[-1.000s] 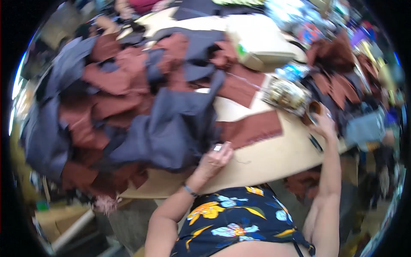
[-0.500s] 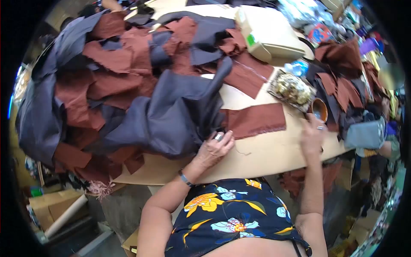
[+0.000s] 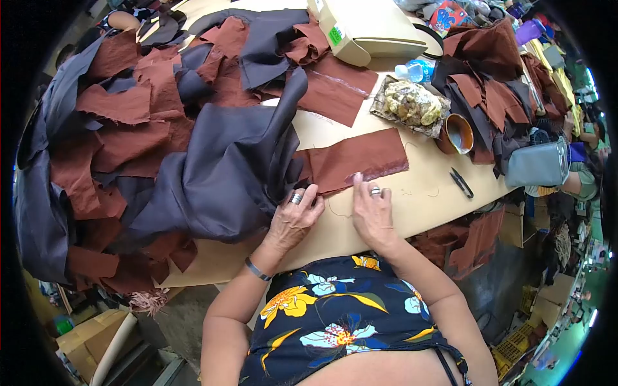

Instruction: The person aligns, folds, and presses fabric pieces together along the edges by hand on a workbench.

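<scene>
A brown fabric piece (image 3: 360, 154) lies flat on the table, its near edge streaked with something whitish and shiny. My left hand (image 3: 295, 215) is at its lower left corner, fingers bent and pressed on the edge, beside a heaped dark fabric (image 3: 225, 161). My right hand (image 3: 372, 215) reaches the near edge with its index finger stretched out on the streak; no tool shows in it. Right of the piece stands a brown cup (image 3: 456, 135) with pale contents, next to a clump of yellowish-white stuff (image 3: 414, 103) on a dark flat base. Black thread snips (image 3: 461, 184) lie near the table's right end.
Brown and dark scraps (image 3: 122, 141) pile up on the left. At the back are a cream cardboard box (image 3: 367, 29) and a water bottle (image 3: 415, 71). More fabric (image 3: 483, 58) and a grey container (image 3: 537, 164) stand at the right. Loose threads lie on the tabletop (image 3: 412, 199).
My right hand has moved left from beside the cup to the fabric piece's near edge, uncovering the snips. My left hand stays at the piece's corner. The view has shifted.
</scene>
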Demonstrator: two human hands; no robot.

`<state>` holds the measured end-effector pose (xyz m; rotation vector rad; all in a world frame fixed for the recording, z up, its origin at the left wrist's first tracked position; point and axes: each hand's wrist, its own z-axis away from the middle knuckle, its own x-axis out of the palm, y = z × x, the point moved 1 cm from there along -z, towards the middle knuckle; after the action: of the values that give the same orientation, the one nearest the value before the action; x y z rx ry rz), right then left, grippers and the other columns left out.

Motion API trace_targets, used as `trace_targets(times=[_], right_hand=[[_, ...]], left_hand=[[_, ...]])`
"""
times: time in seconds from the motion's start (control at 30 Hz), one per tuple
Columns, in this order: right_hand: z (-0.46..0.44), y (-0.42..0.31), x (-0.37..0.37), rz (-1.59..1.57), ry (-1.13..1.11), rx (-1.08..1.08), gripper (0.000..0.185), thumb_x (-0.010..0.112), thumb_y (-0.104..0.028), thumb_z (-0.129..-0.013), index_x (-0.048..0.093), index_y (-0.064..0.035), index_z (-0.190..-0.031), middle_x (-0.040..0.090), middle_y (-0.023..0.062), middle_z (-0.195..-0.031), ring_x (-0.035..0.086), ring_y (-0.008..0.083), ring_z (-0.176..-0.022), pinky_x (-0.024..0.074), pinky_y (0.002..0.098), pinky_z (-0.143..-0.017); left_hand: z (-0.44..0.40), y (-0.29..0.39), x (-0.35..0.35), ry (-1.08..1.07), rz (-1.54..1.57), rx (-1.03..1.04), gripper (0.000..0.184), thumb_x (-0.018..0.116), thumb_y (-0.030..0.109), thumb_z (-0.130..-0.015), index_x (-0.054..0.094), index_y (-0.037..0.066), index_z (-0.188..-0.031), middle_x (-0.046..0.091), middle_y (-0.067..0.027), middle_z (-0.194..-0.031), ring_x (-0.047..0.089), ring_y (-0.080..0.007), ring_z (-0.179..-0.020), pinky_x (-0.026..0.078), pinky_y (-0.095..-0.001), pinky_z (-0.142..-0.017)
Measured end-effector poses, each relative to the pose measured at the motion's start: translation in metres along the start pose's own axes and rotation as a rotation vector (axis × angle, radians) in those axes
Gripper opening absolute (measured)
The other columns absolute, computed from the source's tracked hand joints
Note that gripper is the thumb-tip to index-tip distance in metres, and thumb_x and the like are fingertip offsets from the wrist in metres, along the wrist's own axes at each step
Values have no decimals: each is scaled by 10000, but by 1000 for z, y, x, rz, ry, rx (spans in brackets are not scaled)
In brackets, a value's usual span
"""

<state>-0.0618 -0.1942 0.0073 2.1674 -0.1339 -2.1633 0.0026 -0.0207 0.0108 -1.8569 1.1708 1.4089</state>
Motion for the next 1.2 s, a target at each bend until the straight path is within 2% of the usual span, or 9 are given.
trace_targets(times=[0.13, 0.27, 0.4, 0.6, 0.77, 0.83, 0.93, 1.07, 1.2], right_hand=[[5, -13, -11, -7, 43, -208, 468, 486, -127, -797, 489, 56, -1228, 553, 91, -1052, 533, 184, -918, 385, 390, -769], [-6, 19, -6, 94, 109, -75, 473, 481, -140, -802, 472, -6, -1256, 506, 47, -885, 525, 173, -837, 363, 376, -740], [-7, 12, -5, 27, 128, -185, 519, 490, -151, -800, 450, -97, -1315, 491, 43, -917, 511, 189, -878, 359, 384, -742], [-8, -21, -5, -285, 59, -219, 553, 495, -130, -789, 431, -117, -1339, 491, 66, -942, 508, 223, -884, 362, 397, -734], [-16, -5, -11, -340, 38, -315, 480, 521, -136, -793, 514, -189, -1270, 495, 54, -944, 501, 224, -899, 356, 390, -733], [-20, 4, -12, -358, 5, -346, 453, 500, -147, -812, 518, -243, -1255, 502, 56, -966, 505, 226, -917, 358, 398, -741], [-21, 0, -13, -321, 50, -329, 411, 513, -155, -815, 557, -267, -1208, 501, 48, -974, 503, 224, -915, 359, 402, -741], [-26, 4, -20, -468, -140, -267, 353, 541, -153, -807, 604, -244, -1142, 508, 35, -972, 495, 216, -940, 350, 408, -775], [-22, -3, -17, -501, -41, -230, 355, 555, -134, -794, 609, -230, -1132, 511, 32, -968, 488, 219, -952, 342, 404, -782]], left_hand=[[2, 0, 1, 1, 0, -2, 243, 544, 120, -740, 617, 83, -968, 538, -71, -995, 569, -203, -864, 484, -336, -779], [5, -2, -1, 2, 12, 25, 244, 548, 116, -741, 619, 82, -973, 543, -68, -983, 573, -204, -857, 494, -327, -779], [6, -2, 1, 11, 59, 11, 255, 553, 105, -738, 620, 72, -982, 547, -73, -974, 580, -211, -844, 508, -319, -757], [9, -3, 6, 55, 38, 44, 294, 538, 141, -730, 607, 43, -999, 503, -57, -899, 555, -173, -833, 486, -280, -708], [9, -2, 7, 26, 72, 8, 290, 565, 77, -746, 620, 44, -1028, 544, -71, -962, 596, -203, -854, 538, -287, -643], [9, -2, 7, 24, 73, 12, 287, 569, 75, -747, 619, 43, -1029, 544, -69, -954, 599, -195, -840, 540, -281, -622], [10, -2, 8, 35, 79, 10, 266, 576, 74, -753, 618, 45, -1013, 544, -63, -942, 606, -184, -802, 542, -277, -598], [11, -3, 8, 14, 96, 15, 221, 593, 70, -760, 616, 47, -979, 546, -52, -923, 613, -180, -742, 543, -280, -585], [13, -2, 11, 19, 104, -12, 189, 610, 68, -763, 613, 45, -951, 552, -50, -908, 615, -187, -730, 544, -283, -579]])
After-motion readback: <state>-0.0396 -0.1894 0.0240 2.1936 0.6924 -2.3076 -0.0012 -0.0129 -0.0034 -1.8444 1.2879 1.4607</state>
